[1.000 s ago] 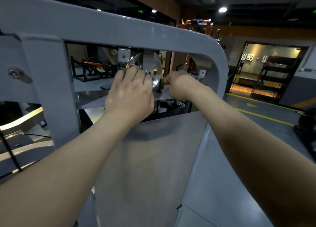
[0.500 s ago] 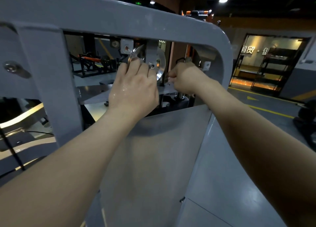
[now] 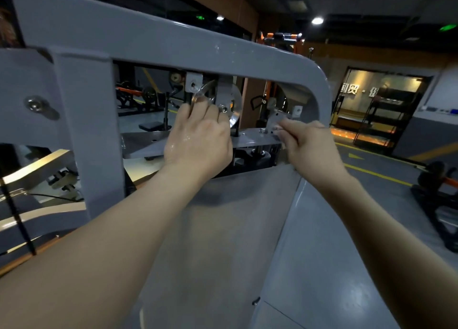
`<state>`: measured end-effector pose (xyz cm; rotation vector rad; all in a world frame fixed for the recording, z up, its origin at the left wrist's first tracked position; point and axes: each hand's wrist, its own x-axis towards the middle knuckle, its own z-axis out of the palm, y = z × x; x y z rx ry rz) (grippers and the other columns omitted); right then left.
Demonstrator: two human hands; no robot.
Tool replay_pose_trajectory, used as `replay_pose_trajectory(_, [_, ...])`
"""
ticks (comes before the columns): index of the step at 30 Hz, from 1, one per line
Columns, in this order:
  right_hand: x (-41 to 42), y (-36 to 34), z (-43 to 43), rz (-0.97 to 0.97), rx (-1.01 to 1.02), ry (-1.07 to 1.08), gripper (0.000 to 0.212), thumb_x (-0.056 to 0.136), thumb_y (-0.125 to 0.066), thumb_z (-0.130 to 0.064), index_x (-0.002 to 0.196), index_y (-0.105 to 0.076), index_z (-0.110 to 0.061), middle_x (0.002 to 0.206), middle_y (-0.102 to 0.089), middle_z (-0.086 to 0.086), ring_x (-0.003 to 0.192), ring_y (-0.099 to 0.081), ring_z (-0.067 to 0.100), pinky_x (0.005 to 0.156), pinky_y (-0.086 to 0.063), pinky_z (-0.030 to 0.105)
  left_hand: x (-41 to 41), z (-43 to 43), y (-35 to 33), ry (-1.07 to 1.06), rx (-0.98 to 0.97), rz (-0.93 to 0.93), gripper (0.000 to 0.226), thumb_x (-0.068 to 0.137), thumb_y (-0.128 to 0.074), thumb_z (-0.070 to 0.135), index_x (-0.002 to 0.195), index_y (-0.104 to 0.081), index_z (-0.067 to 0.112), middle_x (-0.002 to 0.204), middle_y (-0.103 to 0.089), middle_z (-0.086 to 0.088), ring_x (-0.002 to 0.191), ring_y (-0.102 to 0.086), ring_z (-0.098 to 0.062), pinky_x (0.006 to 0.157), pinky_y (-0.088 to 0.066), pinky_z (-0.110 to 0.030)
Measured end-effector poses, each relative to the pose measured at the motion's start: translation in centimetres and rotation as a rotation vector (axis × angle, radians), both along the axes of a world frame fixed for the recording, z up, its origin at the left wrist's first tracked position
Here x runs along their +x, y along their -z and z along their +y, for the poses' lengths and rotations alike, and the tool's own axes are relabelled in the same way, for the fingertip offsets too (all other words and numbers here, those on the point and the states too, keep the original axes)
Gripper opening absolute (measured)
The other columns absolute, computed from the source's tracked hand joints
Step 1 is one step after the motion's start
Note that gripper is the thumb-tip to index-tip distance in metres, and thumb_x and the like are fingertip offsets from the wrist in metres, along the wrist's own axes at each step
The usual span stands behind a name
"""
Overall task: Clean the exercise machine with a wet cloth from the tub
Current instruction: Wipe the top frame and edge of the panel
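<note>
The right hand [image 3: 309, 145] has slid away from the pulley wheel [image 3: 234, 103] to the right end of the machine's inner plate [image 3: 143, 143], while the left hand [image 3: 198, 143] keeps its place on the wheel. Inside the top opening of the grey exercise machine [image 3: 173, 43], the plate runs left to right beneath the wheel, and a small upright bracket [image 3: 275, 119] is bolted near its right end. The right hand, fingers curled, pinches a pale scrap at the foot of that bracket. This is most likely the wet cloth [image 3: 279, 133], though it is too blurred to be certain. The left hand, beaded with water, has its fingers together and laid up against the wheel's face, apparently steadying it. The next stroke turns on the plate's long axis. The bracket and right end sit directly under the right hand, the nearer one, and the rest of the plate stretches leftward past the wheel toward the left hand. A wipe would probably run along that line or up the bracket. The tub is not in view. Beyond the frame, other gym equipment [image 3: 138, 93] stands on a grey floor [image 3: 322, 254] marked with yellow lines, and a lit doorway [image 3: 379, 100] glows to the right.
</note>
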<state>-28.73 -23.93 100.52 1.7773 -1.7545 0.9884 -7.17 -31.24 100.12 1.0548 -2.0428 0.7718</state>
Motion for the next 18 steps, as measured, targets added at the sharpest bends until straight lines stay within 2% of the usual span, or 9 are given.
replay_pose_trajectory(2, [0.3, 0.5, -1.7, 0.015, 0.060, 0.038, 0.020, 0.104, -0.055, -0.018, 0.107, -0.074, -0.014, 0.089, -0.073, 0.008, 0.077, -0.060, 0.034, 0.073, -0.040, 0.031, 0.0, 0.1, -0.1, 0.004, -0.001, -0.008, 0.028, 0.089, -0.049, 0.021, 0.102, -0.068, 0.005, 0.103, -0.067, -0.015, 0.106, -0.053, -0.035, 0.087, -0.038, -0.045])
replay_pose_trajectory(4, [1.2, 0.7, -2.7, 0.056, 0.104, 0.036, 0.019, 0.103, -0.054, -0.017, 0.090, -0.069, -0.016, 0.078, -0.068, 0.006, 0.073, -0.060, 0.033, 0.069, -0.046, 0.035, 0.0, 0.0, 0.0, 0.004, -0.001, -0.005, 0.029, 0.089, -0.049, 0.021, 0.101, -0.068, 0.004, 0.102, -0.067, -0.016, 0.105, -0.054, -0.036, 0.087, -0.039, -0.046])
replay_pose_trajectory(5, [1.9, 0.4, -2.7, 0.085, 0.136, 0.012, 0.021, 0.103, -0.054, -0.016, 0.083, -0.062, -0.017, 0.071, -0.060, 0.001, 0.067, -0.057, 0.027, 0.063, -0.044, 0.033, -0.1, 0.0, 0.0, 0.000, -0.002, -0.004, 0.029, 0.089, -0.049, 0.021, 0.102, -0.068, 0.004, 0.103, -0.067, -0.016, 0.106, -0.054, -0.036, 0.087, -0.039, -0.046])
replay_pose_trajectory(7, [3.1, -0.9, -2.6, 0.090, 0.237, -0.037, 0.020, 0.104, -0.056, -0.016, 0.089, -0.069, -0.019, 0.071, -0.056, -0.004, 0.064, -0.052, 0.011, 0.058, -0.037, 0.020, 0.0, -0.1, 0.0, -0.004, -0.002, -0.011, 0.031, 0.088, -0.048, 0.022, 0.104, -0.068, 0.004, 0.102, -0.067, -0.016, 0.106, -0.054, -0.036, 0.087, -0.039, -0.046])
replay_pose_trajectory(9, [3.4, -2.7, -3.5, 0.094, 0.333, -0.019, 0.020, 0.104, -0.057, -0.018, 0.107, -0.077, -0.016, 0.082, -0.065, 0.002, 0.075, -0.059, 0.013, 0.065, -0.040, 0.012, 0.0, -0.1, 0.1, 0.003, -0.004, -0.011, 0.031, 0.087, -0.046, 0.022, 0.102, -0.068, 0.005, 0.100, -0.067, -0.016, 0.104, -0.054, -0.035, 0.086, -0.039, -0.046])
replay_pose_trajectory(11, [3.1, -4.1, -5.5, 0.154, 0.431, 0.069, 0.022, 0.103, -0.057, -0.020, 0.113, -0.075, -0.016, 0.097, -0.069, 0.009, 0.090, -0.065, 0.026, 0.074, -0.046, 0.022, 0.0, 0.0, 0.1, 0.008, 0.000, -0.011, 0.033, 0.086, -0.043, 0.021, 0.099, -0.068, 0.005, 0.098, -0.067, -0.015, 0.101, -0.055, -0.035, 0.085, -0.038, -0.045])
replay_pose_trajectory(15, [3.9, -5.3, -8.5, 0.206, 0.552, 0.253, 0.020, 0.100, -0.059, -0.019, 0.116, -0.070, -0.016, 0.109, -0.066, 0.009, 0.087, -0.061, 0.028, 0.075, -0.055, 0.035, 0.0, -0.3, 0.1, 0.000, 0.007, -0.006, 0.027, 0.085, -0.051, 0.020, 0.097, -0.069, 0.005, 0.097, -0.068, -0.014, 0.103, -0.055, -0.035, 0.086, -0.038, -0.045])
replay_pose_trajectory(16, [3.9, -5.3, -8.7, 0.176, 0.545, 0.236, 0.018, 0.099, -0.059, -0.018, 0.112, -0.071, -0.015, 0.107, -0.066, 0.009, 0.086, -0.061, 0.028, 0.076, -0.056, 0.036, 0.0, -0.3, 0.1, -0.004, 0.014, -0.008, 0.026, 0.085, -0.053, 0.020, 0.098, -0.069, 0.005, 0.097, -0.068, -0.014, 0.104, -0.055, -0.035, 0.086, -0.039, -0.045])
replay_pose_trajectory(18, [3.6, -5.2, -8.3, 0.098, 0.551, 0.172, 0.017, 0.101, -0.057, -0.022, 0.092, -0.070, -0.021, 0.097, -0.064, 0.007, 0.088, -0.062, 0.030, 0.078, -0.055, 0.035, -0.1, -0.1, -0.1, -0.009, 0.040, -0.014, 0.026, 0.084, -0.055, 0.021, 0.099, -0.070, 0.006, 0.098, -0.069, -0.013, 0.104, -0.055, -0.035, 0.087, -0.040, -0.045])
